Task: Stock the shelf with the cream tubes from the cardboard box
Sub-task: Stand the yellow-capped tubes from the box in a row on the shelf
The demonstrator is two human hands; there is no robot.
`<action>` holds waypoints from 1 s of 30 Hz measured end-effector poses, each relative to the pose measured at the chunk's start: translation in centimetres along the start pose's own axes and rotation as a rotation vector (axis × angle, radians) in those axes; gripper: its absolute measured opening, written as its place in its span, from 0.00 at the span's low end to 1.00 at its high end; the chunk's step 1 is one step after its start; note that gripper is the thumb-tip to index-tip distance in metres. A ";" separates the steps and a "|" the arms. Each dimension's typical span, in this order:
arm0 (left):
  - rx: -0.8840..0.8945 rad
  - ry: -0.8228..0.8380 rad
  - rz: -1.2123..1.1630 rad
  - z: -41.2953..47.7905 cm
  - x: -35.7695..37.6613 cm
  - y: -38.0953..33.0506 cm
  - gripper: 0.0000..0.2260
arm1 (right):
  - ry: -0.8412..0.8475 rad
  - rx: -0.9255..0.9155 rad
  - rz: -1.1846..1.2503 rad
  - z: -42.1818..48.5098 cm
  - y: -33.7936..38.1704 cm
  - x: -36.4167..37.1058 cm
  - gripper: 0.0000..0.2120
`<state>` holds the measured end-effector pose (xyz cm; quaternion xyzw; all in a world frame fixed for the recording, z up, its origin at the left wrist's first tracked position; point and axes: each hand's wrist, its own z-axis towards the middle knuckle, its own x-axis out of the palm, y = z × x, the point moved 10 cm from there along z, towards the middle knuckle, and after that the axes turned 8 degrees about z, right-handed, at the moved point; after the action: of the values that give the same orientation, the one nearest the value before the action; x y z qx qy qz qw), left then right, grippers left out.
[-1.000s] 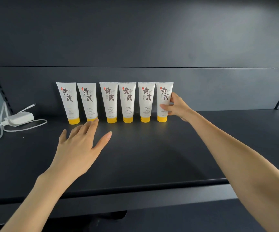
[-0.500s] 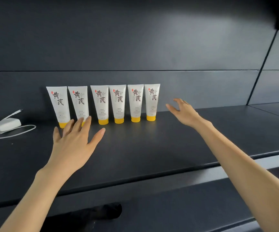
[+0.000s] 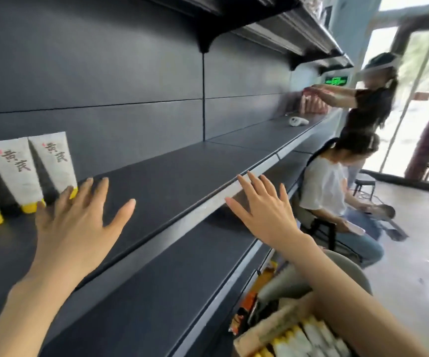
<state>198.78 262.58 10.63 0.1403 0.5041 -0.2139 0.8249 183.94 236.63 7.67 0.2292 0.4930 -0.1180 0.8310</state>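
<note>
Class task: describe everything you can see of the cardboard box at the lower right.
The cardboard box is plain brown card, open-topped, blurred and cut off by the frame's bottom edge. It sits low, below the stocked shelf. White cream tubes with yellow caps lie packed in rows inside. Nothing visibly grips it.

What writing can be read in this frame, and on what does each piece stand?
"黄芪": large dark characters on the rightmost cream tube on the shelf.
"黄芪": the same on the second cream tube to its left.
Small red marks on both: too blurred.
Far-end green lit sign: blurred, unreadable.
Tubes in the cardboard box: no print legible.
</note>
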 end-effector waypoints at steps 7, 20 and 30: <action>0.334 -0.004 -0.188 0.4 0.0 -16.2 0.37 | -0.050 0.307 -0.055 -7.1 -12.2 -4.0 0.37; 0.661 0.283 -0.347 -5.2 13.8 -34.7 0.29 | 0.109 0.593 -0.063 -17.2 -27.4 4.9 0.31; 0.649 0.580 -0.276 -11.1 31.3 -36.9 0.27 | 0.275 0.736 0.007 -21.9 -35.3 18.6 0.27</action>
<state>184.50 228.89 -22.91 0.3773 0.6350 -0.4205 0.5268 161.31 217.50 -26.85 0.5272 0.5237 -0.2525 0.6197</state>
